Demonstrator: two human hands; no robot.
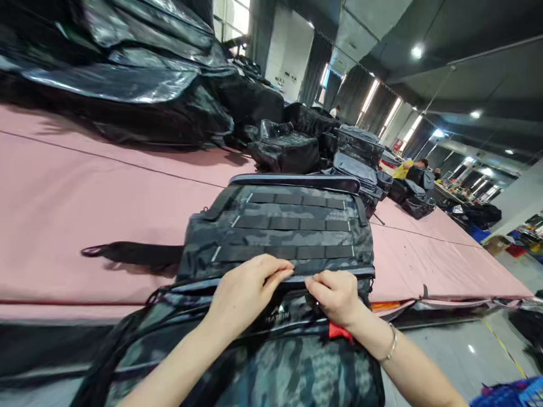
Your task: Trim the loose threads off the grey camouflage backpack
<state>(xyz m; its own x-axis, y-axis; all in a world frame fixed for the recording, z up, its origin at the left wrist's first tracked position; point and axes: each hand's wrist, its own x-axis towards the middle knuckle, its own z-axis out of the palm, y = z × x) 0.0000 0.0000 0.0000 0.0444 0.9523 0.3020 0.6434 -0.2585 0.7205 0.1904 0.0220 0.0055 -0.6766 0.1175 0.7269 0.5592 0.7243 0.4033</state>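
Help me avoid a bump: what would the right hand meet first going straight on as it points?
Probably the left hand, whose fingertips lie just ahead along the gray strip, though depth is unclear.

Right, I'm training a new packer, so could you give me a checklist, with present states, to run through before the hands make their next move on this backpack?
1. Left hand pinching at the grey edging of the backpack: ok.
2. Right hand pinching at the same edging: ok.
3. Exactly what sits between the fingertips: cannot tell, too small and blurred.
4. Dark strap away from both hands: ok, it lies out to the left.
5. Backpack wholly within the pink table: not ok, its near part reaches past the edge.
6. Red tag free of the right wrist: cannot tell.
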